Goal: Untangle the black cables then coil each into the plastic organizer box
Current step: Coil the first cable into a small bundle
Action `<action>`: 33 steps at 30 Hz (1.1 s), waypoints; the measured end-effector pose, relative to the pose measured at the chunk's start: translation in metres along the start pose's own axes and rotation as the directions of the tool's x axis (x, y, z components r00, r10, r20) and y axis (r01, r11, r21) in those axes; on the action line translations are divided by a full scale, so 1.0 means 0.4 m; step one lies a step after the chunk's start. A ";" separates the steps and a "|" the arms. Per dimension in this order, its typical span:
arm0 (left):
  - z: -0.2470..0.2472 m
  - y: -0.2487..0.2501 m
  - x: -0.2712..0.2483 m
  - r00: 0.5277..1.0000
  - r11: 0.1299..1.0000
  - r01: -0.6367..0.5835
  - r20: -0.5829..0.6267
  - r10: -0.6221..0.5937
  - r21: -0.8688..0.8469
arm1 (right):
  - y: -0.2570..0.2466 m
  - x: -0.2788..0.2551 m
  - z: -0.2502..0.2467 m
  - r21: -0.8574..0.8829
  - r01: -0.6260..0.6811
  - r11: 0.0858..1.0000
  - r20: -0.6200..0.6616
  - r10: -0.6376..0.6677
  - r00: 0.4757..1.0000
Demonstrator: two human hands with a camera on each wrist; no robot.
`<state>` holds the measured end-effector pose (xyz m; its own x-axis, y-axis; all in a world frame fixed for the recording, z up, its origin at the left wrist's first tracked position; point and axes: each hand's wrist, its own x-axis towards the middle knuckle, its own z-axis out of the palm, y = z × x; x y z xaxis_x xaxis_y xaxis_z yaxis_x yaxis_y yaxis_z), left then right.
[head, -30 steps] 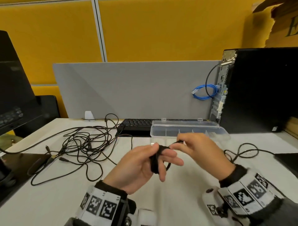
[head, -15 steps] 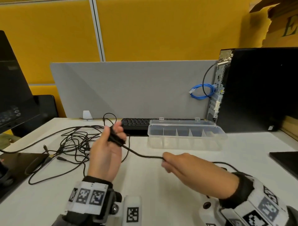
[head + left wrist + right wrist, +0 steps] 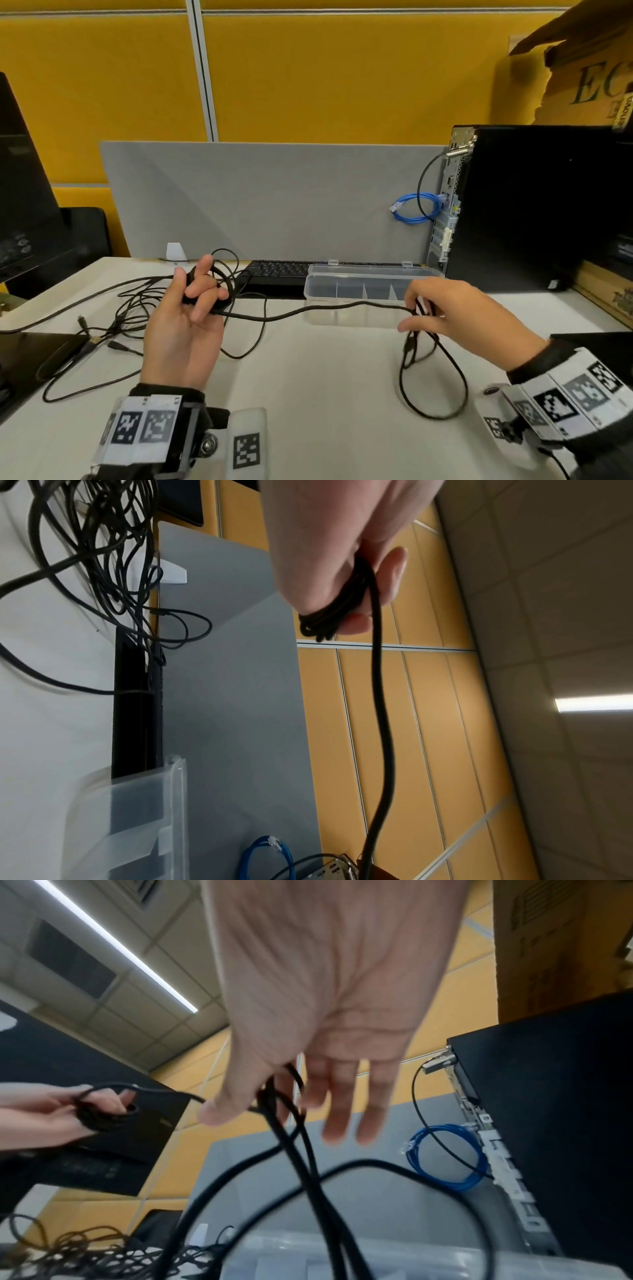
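Note:
My left hand (image 3: 200,298) is raised palm-up left of centre, with a small coil of black cable (image 3: 329,615) wound round its fingers. From that coil a stretch of the same cable (image 3: 308,310) runs across to my right hand (image 3: 419,317), which pinches it between thumb and forefinger. Below the right hand the cable hangs in loose loops (image 3: 435,383) onto the table. The clear plastic organizer box (image 3: 370,274) stands open behind the stretched cable, and its compartments look empty. A tangle of other black cables (image 3: 133,305) lies at the left.
A black keyboard (image 3: 277,272) lies behind the box against a grey divider (image 3: 274,198). At the right stands a black computer tower (image 3: 531,212) with a blue network cable (image 3: 416,209). A monitor (image 3: 20,192) and a dark pad (image 3: 34,356) are at the left.
The hands were together winding the cable in front of the box. The left hand has moved left with the coil and the right hand has slid right along the cable, which now spans between them.

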<state>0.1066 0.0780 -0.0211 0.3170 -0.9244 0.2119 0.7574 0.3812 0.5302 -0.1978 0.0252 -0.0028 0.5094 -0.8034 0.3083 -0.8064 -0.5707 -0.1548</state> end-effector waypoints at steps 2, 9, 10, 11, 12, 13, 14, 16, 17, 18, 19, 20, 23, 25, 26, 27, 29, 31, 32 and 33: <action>0.015 -0.003 -0.006 0.998 0.996 0.044 0.038 -0.047 0.083 | -0.012 0.006 -0.005 0.211 0.014 0.977 -0.145 0.017 0.989; 0.073 -0.097 -0.055 0.958 0.747 0.025 0.197 -0.208 0.664 | -0.123 0.017 0.014 0.709 0.173 0.684 -0.210 -0.029 0.977; 0.074 -0.106 -0.060 0.946 0.674 -0.018 0.231 -0.228 0.738 | -0.136 0.018 0.016 0.721 0.183 0.668 -0.211 -0.040 0.977; 0.074 -0.113 -0.065 0.933 0.622 -0.052 0.261 -0.250 0.782 | -0.148 0.017 0.020 0.711 0.194 0.676 -0.211 -0.058 0.976; 0.076 -0.117 -0.071 0.923 0.597 -0.068 0.278 -0.267 0.800 | -0.160 0.015 0.026 0.686 0.206 0.698 -0.211 -0.080 0.974; 0.078 -0.120 -0.074 0.918 0.587 -0.081 0.291 -0.271 0.805 | -0.172 0.014 0.033 0.649 0.230 0.725 -0.223 -0.108 0.969; 0.081 -0.122 -0.077 0.917 0.582 -0.096 0.298 -0.264 0.808 | -0.184 0.011 0.039 0.607 0.261 0.751 -0.240 -0.140 0.961; 0.086 -0.124 -0.081 0.926 0.574 -0.126 0.303 -0.224 0.809 | -0.204 0.006 0.048 0.520 0.319 0.792 -0.277 -0.196 0.941; 0.084 -0.124 -0.081 0.929 0.574 -0.136 0.305 -0.210 0.808 | -0.211 0.004 0.052 0.485 0.340 0.806 -0.291 -0.218 0.932; 0.085 -0.124 -0.085 0.928 0.583 -0.136 0.309 -0.208 0.801 | -0.216 0.002 0.056 0.459 0.357 0.814 -0.303 -0.234 0.924; 0.085 -0.126 -0.085 0.929 0.588 -0.133 0.307 -0.207 0.798 | -0.221 0.000 0.058 0.442 0.369 0.818 -0.311 -0.246 0.918; 0.088 -0.126 -0.088 0.933 0.577 -0.135 0.300 -0.200 0.806 | -0.225 -0.002 0.062 0.419 0.378 0.825 -0.314 -0.259 0.913; 0.086 -0.136 -0.083 0.967 0.566 -0.131 0.230 -0.108 0.814 | -0.238 -0.007 0.066 0.291 0.380 0.878 -0.357 -0.268 0.895; 0.080 -0.134 -0.072 0.981 0.598 -0.122 0.187 -0.048 0.792 | -0.222 0.000 0.062 0.379 0.336 0.863 -0.429 -0.158 0.890; 0.078 -0.133 -0.069 0.980 0.578 -0.128 0.192 -0.051 0.806 | -0.209 0.005 0.058 0.484 0.300 0.822 -0.447 -0.062 0.892; 0.076 -0.133 -0.069 0.976 0.544 -0.136 0.207 -0.072 0.828 | -0.198 0.012 0.052 0.601 0.254 0.758 -0.433 0.043 0.900; 0.072 -0.139 -0.069 0.966 0.493 -0.145 0.230 -0.117 0.858 | -0.185 0.021 0.040 0.819 0.168 0.548 -0.337 0.223 0.915; 0.068 -0.142 -0.066 0.967 0.489 -0.110 0.207 -0.148 0.865 | -0.181 0.026 0.037 0.967 0.094 0.238 -0.168 0.311 0.936; 0.067 -0.141 -0.063 0.967 0.493 -0.097 0.199 -0.158 0.865 | -0.180 0.028 0.036 0.994 0.066 0.085 -0.090 0.312 0.946; 0.066 -0.140 -0.061 0.968 0.490 -0.093 0.194 -0.160 0.867 | -0.180 0.029 0.031 0.998 0.042 -0.042 -0.027 0.300 0.953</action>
<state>0.0415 0.0789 -0.0345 0.0749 -0.9571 0.2799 -0.1537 0.2662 0.9516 -0.1301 0.0549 0.0001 0.2352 -0.9329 0.2729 0.3549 -0.1789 -0.9176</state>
